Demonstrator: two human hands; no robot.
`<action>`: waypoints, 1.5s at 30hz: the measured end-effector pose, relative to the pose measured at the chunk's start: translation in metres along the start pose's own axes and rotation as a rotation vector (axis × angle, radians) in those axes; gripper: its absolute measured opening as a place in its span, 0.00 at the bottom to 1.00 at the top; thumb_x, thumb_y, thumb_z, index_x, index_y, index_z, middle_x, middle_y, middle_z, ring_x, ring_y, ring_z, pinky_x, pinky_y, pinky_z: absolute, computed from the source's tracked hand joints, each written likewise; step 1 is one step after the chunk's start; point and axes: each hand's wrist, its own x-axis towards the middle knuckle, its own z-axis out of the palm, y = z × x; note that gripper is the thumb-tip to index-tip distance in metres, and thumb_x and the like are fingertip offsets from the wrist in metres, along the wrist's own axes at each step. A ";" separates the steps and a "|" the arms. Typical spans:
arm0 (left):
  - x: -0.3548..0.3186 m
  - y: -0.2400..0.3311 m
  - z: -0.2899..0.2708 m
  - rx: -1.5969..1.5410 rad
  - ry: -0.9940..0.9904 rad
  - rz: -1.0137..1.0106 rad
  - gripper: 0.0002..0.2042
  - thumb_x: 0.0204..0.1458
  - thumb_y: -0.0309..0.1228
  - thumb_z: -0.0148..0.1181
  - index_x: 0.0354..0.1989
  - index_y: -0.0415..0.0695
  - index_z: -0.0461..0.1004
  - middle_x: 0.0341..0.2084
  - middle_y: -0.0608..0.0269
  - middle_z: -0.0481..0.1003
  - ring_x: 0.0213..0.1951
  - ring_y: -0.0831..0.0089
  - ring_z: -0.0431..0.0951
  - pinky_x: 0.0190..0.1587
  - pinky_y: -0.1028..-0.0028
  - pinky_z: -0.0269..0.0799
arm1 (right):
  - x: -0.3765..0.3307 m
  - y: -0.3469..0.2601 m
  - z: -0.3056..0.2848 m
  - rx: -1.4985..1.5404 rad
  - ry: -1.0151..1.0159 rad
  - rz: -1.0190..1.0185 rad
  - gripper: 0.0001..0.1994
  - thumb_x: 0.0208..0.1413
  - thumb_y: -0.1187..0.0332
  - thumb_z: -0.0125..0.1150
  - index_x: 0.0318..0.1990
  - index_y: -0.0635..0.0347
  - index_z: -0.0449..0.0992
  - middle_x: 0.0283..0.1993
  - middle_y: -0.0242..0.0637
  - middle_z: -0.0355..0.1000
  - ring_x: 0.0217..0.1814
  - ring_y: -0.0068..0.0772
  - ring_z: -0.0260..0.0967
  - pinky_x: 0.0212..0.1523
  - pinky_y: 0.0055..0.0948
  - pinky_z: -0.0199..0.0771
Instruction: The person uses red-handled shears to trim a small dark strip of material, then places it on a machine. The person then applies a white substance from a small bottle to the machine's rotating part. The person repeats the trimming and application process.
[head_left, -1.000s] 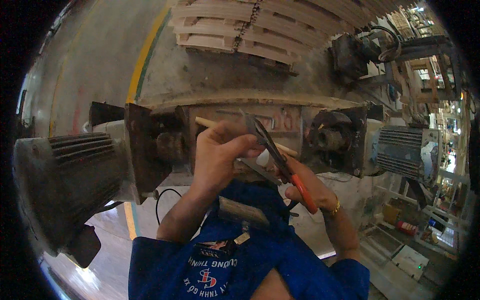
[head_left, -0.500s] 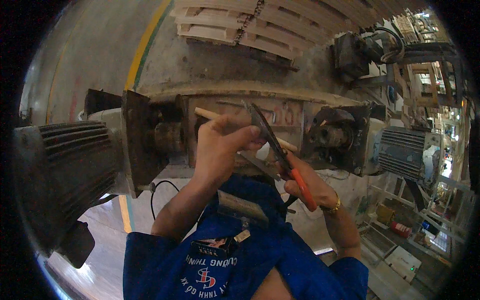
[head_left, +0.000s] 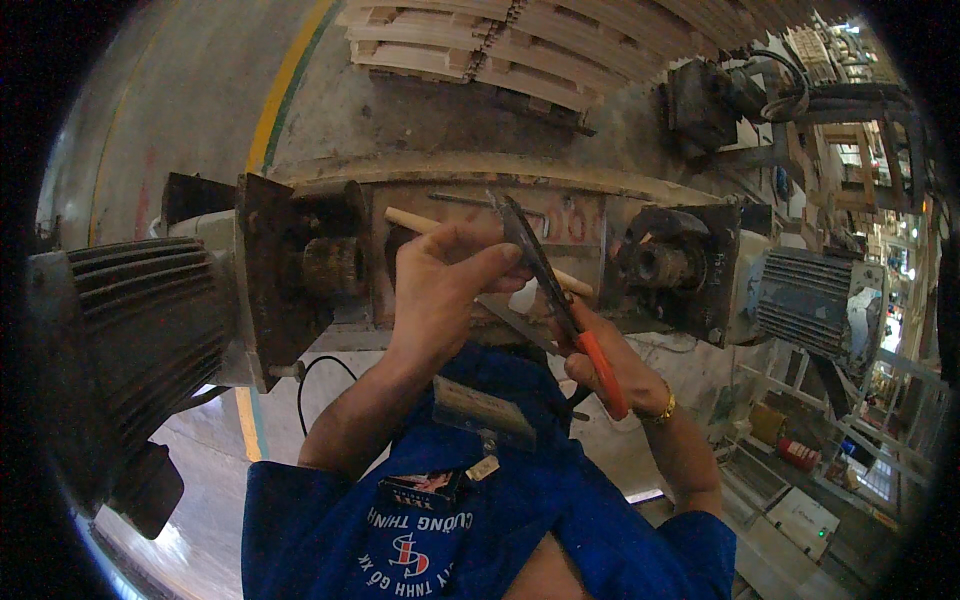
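My right hand [head_left: 625, 360] is wrapped round the red handle of a pair of pliers [head_left: 592, 352], whose long dark jaws slant up and to the left. My left hand [head_left: 440, 285] is closed, thumb against fingers, beside the jaws. A thin dark piece shows by the jaw tips, but my fingers hide most of what they pinch. Just under the hands is a small white object of unclear kind. A flat metal strip [head_left: 515, 325] slants below them. A wooden stick [head_left: 408, 219] passes behind both hands above the machine bed.
A dark ribbed motor [head_left: 140, 300] with a plate and shaft stands at left, and a second motor [head_left: 810, 305] at right. Between them a shallow bed holds a metal rod [head_left: 465, 203]. Stacked pallets [head_left: 540, 50] stand beyond. A black cable [head_left: 315, 370] loops by my left forearm.
The view has shifted very slightly. Both hands and the pliers keep nearly the same pose, with the left thumb a little nearer the jaws.
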 end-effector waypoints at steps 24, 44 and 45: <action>-0.001 -0.009 -0.009 0.001 -0.009 -0.089 0.06 0.44 0.21 0.55 0.31 0.32 0.70 0.26 0.54 0.75 0.27 0.70 0.77 0.29 0.77 0.74 | -0.001 0.009 0.005 -0.075 0.096 -0.014 0.31 0.45 0.57 0.56 0.54 0.66 0.57 0.31 0.45 0.66 0.29 0.41 0.63 0.34 0.34 0.64; 0.001 -0.014 -0.013 -0.063 -0.086 -0.190 0.06 0.45 0.21 0.54 0.33 0.34 0.69 0.29 0.54 0.74 0.28 0.67 0.77 0.29 0.76 0.75 | -0.007 0.021 0.008 0.245 -0.036 0.063 0.40 0.43 0.35 0.46 0.51 0.64 0.56 0.31 0.24 0.55 0.26 0.14 0.47 0.25 0.14 0.48; 0.001 -0.014 -0.012 -0.108 -0.104 -0.196 0.07 0.45 0.21 0.54 0.33 0.34 0.68 0.29 0.54 0.74 0.29 0.67 0.77 0.29 0.76 0.75 | -0.007 0.017 0.008 0.248 -0.014 0.033 0.39 0.43 0.36 0.45 0.51 0.64 0.56 0.30 0.24 0.54 0.26 0.14 0.47 0.25 0.14 0.48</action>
